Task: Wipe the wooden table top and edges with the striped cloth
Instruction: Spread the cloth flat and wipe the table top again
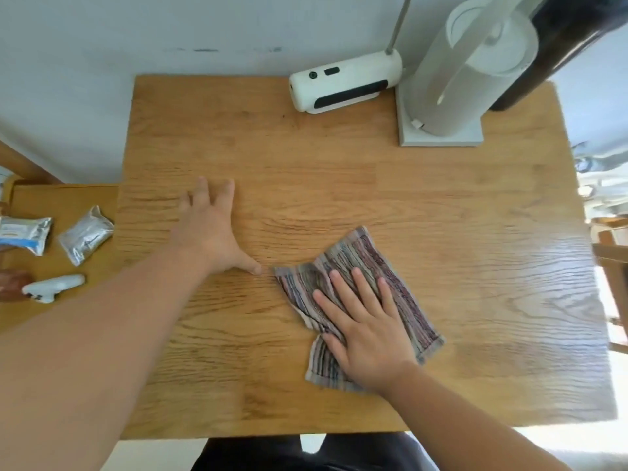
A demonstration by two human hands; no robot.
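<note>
The striped cloth (380,266) lies flat and a little rumpled on the wooden table top (339,185), right of centre and toward the near edge. My right hand (365,322) presses down on the cloth with straight, spread fingers. My left hand (212,229) rests flat on the bare wood to the left of the cloth, fingers spread and pointing away from me, its thumb tip close to the cloth's left corner.
At the back right stand a white device (343,83) lying on its side and a tall white cylinder on a square base (441,130). A lower wooden surface (68,198) on the left holds two foil packets (85,234) and a small white object (52,287).
</note>
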